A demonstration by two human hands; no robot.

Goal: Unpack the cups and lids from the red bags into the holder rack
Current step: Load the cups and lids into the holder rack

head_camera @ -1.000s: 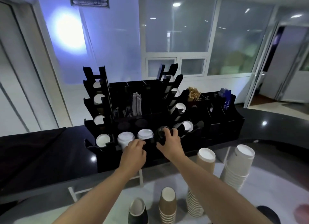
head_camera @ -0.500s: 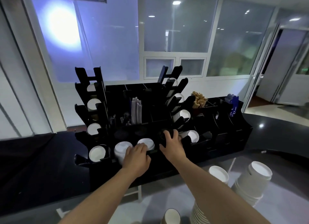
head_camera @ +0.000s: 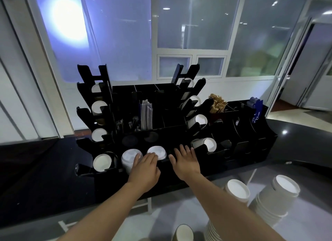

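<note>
While both hands lie flat, fingers straight, on black holder rack (head_camera: 179,133) front: left hand (head_camera: 145,166) touches white lids (head_camera: 130,157), right hand (head_camera: 186,160) beside. Cup stacks (head_camera: 274,201) below on table (head_camera: 36,187). Blue packet (head_camera: 256,113) lettering unreadable.

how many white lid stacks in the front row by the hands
2: one white lid stack under the left hand's fingertips, another beside it toward the right hand. Hands may hide more.
</note>
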